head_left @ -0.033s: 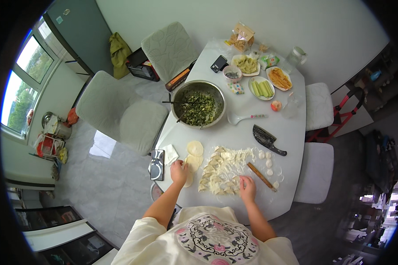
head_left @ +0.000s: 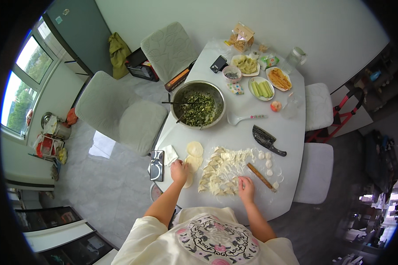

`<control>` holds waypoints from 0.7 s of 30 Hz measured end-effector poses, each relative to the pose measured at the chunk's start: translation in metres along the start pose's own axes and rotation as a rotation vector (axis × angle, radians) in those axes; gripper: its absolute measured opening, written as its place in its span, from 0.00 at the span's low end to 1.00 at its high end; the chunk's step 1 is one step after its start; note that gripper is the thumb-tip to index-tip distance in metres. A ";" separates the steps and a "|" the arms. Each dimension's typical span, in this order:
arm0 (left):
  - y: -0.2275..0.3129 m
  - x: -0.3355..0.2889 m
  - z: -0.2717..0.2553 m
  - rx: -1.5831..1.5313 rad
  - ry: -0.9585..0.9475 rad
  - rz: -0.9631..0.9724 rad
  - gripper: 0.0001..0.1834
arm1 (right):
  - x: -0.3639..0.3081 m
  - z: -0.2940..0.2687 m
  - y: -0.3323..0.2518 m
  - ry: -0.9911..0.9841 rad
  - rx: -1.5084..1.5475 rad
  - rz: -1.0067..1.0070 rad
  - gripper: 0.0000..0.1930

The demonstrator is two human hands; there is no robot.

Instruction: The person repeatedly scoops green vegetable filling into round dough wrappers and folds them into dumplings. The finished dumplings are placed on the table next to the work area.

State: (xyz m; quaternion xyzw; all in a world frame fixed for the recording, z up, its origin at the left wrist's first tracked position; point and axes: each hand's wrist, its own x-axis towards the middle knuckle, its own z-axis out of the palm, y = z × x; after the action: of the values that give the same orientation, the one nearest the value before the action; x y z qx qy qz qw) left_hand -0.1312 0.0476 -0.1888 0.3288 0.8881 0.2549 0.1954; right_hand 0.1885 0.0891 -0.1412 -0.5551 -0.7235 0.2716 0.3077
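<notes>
The left hand (head_left: 179, 171) is resting at the left side of a row of round dough wrappers (head_left: 193, 149), which are overlapping one another on the pale table (head_left: 239, 138); its fingertips are meeting the wrapper edge, though I cannot tell whether they are pinching it or only touching it; the right hand (head_left: 246, 189) is reaching to the lower right edge of a patch of flour (head_left: 227, 170), its fingers bending close together, and I cannot tell whether anything is sitting between them; folded dumplings (head_left: 206, 171) are lining the flour's left and lower sides; a wooden rolling pin (head_left: 262, 177) is lying slantwise just right of the right hand, small dough balls (head_left: 269, 163) sitting to its upper right; a dark cleaver (head_left: 264, 138) is lying above them; farther up, a steel bowl (head_left: 218, 92) is holding chopped green filling (head_left: 198, 107); a phone (head_left: 157, 165) and a white tissue (head_left: 169, 154) are lying near the left hand
</notes>
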 end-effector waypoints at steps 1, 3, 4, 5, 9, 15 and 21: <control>0.007 0.004 0.002 0.038 -0.026 -0.064 0.13 | 0.003 0.000 -0.007 -0.016 0.023 0.004 0.06; 0.013 0.010 0.003 0.072 -0.071 -0.125 0.13 | 0.013 0.001 -0.021 -0.053 0.071 0.011 0.06; 0.011 0.012 0.004 0.070 -0.092 -0.119 0.13 | 0.018 0.002 -0.025 -0.052 0.080 0.005 0.06; 0.010 0.014 0.004 0.067 -0.113 -0.114 0.13 | 0.024 0.003 -0.029 -0.053 0.089 -0.002 0.06; -0.003 0.007 0.003 -0.150 -0.039 0.034 0.11 | 0.057 0.008 -0.057 -0.078 0.148 0.007 0.06; 0.002 0.007 0.012 -0.467 -0.018 -0.078 0.12 | 0.140 0.055 -0.090 -0.153 0.090 -0.189 0.10; 0.001 0.013 0.032 -0.634 -0.187 -0.198 0.13 | 0.239 0.098 -0.119 -0.232 -0.236 -0.563 0.18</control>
State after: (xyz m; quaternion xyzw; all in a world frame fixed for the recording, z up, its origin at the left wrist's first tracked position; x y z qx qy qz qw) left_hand -0.1238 0.0673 -0.2162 0.1860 0.7706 0.4667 0.3921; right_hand -0.0073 0.2874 -0.0847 -0.3305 -0.9053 0.1517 0.2198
